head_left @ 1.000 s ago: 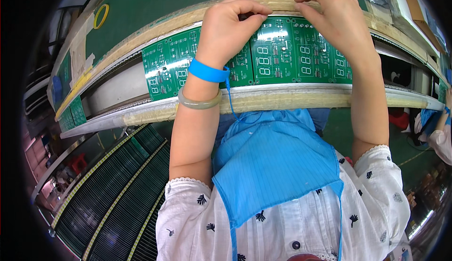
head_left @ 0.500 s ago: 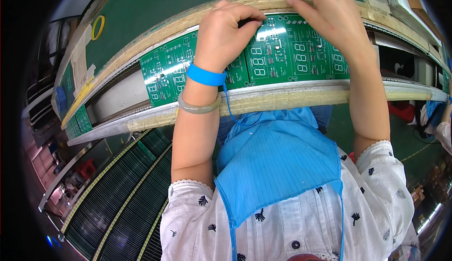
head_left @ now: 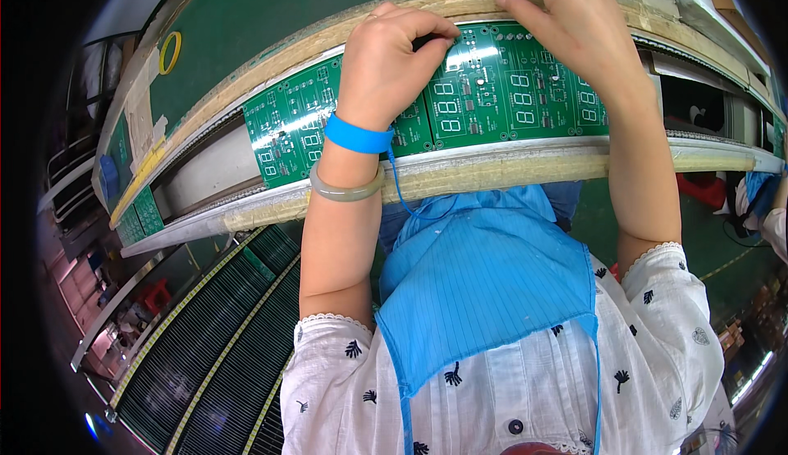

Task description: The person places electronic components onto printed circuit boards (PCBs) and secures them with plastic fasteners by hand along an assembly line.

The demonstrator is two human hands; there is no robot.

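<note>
Green circuit boards (head_left: pixel 476 106) with white digit outlines lie side by side in a long rail track, with a few small parts standing on them. My left hand (head_left: pixel 382 65) is over the boards, thumb and forefinger pinched together at their far edge. Whatever sits between those fingertips is too small to make out. Farther right, my right hand (head_left: pixel 570 32) reaches past the boards, its thumb and forefinger curled close together above the far wooden rail (head_left: pixel 484 0). Anything in that pinch cannot be made out. A blue wrist strap (head_left: pixel 359 133) with a cord and a pale bangle (head_left: pixel 346 184) circle my left arm.
A near rail (head_left: pixel 492 164) runs between the boards and my blue apron (head_left: pixel 492 283). Beyond the far rail is a green surface (head_left: pixel 271 12) with a yellow ring (head_left: pixel 170 53). Ribbed black racks (head_left: pixel 197 340) stand at lower left. Part of another person (head_left: pixel 773 225) shows at far right.
Both hands keep nearly the same places and the same pinched shape. The fingertips of each have shifted very slightly left.
</note>
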